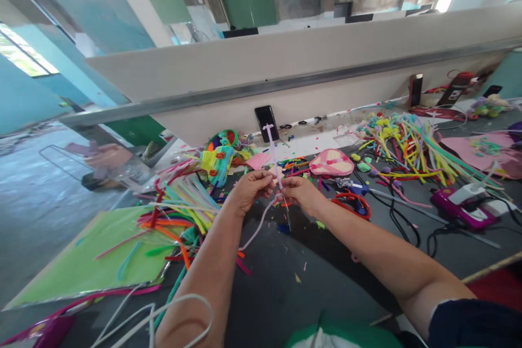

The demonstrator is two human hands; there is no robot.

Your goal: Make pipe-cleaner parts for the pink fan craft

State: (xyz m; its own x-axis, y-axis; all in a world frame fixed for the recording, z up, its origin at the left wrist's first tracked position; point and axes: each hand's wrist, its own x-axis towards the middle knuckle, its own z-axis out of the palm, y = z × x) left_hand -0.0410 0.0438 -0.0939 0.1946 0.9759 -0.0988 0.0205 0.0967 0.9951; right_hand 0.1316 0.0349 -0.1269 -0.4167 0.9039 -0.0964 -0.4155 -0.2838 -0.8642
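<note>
In the middle of the head view, both hands meet over the dark table around a thin lilac pipe cleaner stem [272,148] with a small cross-shaped tip, standing upright. My right hand [300,193] pinches the stem near its lower end. My left hand [253,191] has its fingers curled together against the same piece, the exact grip partly hidden. A loose pale lilac strand [260,225] trails from between the hands down to the left. Below the fingers a thin wire-like end [289,214] points downward.
Bundles of coloured pipe cleaners lie at left [191,196] and right [411,141]. A phone [264,117] leans on the partition [228,114]. Orange-handled scissors [364,207], a purple power strip [465,209] with cables, and a green sheet [98,253] surround the work spot.
</note>
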